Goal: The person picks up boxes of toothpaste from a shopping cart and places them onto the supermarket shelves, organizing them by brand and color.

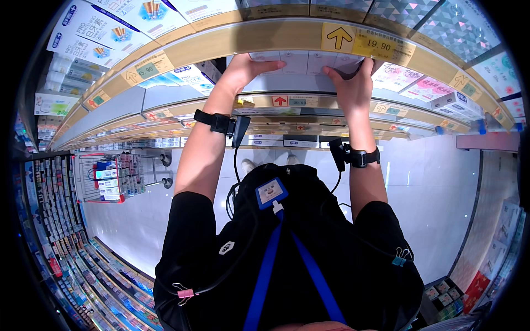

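Observation:
Both my hands reach under the front edge of an upper shelf [265, 39]. Between them stands a row of several white cartons [296, 62] on the shelf below. My left hand [244, 70] is at the row's left side, its thumb lying across the carton fronts. At the right side is my right hand [354, 89], thumb also against the fronts. The cartons appear gripped between the two hands. The upper shelf's edge hides most of my fingers and the backs of the cartons.
White toothpaste cartons [97, 31] fill the upper shelf's left; pink-and-white cartons [428, 87] sit lower right. More shelf levels [306, 100] run below. A wire shopping cart [89, 190] holding boxes stands on the floor to my left. Black wrist mounts with cables [236, 161] hang from my forearms.

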Motion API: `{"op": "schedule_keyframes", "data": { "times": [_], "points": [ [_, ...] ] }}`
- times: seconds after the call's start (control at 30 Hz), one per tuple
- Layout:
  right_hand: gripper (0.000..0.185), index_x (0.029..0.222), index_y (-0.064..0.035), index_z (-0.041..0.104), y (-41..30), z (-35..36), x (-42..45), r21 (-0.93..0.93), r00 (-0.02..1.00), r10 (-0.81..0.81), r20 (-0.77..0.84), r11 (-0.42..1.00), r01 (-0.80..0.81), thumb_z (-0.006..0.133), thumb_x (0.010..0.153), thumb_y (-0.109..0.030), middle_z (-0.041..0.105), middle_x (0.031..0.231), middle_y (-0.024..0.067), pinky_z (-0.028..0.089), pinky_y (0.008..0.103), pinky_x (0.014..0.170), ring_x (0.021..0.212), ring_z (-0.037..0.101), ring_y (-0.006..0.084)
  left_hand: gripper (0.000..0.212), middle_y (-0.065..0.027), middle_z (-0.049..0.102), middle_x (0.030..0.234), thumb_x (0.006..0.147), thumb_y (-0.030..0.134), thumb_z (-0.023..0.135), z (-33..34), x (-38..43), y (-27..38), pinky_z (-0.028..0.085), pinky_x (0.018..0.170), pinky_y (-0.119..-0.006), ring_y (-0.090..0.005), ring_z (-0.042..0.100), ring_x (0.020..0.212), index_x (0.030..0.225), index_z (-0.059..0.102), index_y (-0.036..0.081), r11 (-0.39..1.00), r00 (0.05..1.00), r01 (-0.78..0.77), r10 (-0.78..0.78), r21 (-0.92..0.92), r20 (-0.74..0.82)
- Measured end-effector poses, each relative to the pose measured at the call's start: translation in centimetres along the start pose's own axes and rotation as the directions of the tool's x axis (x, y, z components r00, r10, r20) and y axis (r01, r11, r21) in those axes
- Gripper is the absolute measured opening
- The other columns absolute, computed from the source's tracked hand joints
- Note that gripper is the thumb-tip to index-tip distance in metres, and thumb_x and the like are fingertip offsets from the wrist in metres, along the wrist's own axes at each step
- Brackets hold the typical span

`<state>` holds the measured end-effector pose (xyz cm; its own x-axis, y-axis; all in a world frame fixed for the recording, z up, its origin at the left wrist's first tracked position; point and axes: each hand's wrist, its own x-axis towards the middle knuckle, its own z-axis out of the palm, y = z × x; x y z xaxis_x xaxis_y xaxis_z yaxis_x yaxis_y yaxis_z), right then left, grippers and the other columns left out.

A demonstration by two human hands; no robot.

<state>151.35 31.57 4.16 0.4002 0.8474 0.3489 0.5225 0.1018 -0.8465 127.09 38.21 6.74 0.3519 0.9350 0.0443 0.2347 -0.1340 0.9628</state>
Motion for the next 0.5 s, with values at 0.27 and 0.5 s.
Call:
{"op": "schedule_keyframes", "data": {
  "times": [0.27, 0.5],
  "points": [
    [0.082, 0.128, 0.0023, 0.043, 1.1, 0.2, -0.1, -0.007, 0.997, -0.08, -0.018, 0.997, 0.08, 0.095, 0.069, -0.022, 0.067, 0.104, 0.0192, 0.053, 0.0365, 0.086, 0.091, 0.064, 0.028, 0.044, -0.0085, 0.073, 0.107, 0.075, 0.005, 0.086, -0.4, -0.1, 0.5, 0.056, 0.086, -0.031, -0.0186, 0.068, 0.097, 0.115, 0.069, 0.001, 1.0, 1.0, 0.001, -0.001, 0.014, 0.004],
    [0.086, 0.139, 0.0064, 0.042, 2.0, 0.0, -0.8, -0.036, 0.994, -0.108, -0.003, 0.994, 0.108, 0.088, 0.077, -0.028, 0.068, 0.11, 0.0277, 0.052, 0.0394, 0.09, 0.102, 0.068, 0.0359, 0.051, -0.01, 0.071, 0.113, 0.081, 0.013, 0.084, -0.9, 0.3, -2.7, 0.053, 0.091, -0.032, -0.0202, 0.067, 0.102, 0.124, 0.063, -0.004, 0.98, 0.991, -0.096, 0.111, -0.177, 0.075]
  ]
}}
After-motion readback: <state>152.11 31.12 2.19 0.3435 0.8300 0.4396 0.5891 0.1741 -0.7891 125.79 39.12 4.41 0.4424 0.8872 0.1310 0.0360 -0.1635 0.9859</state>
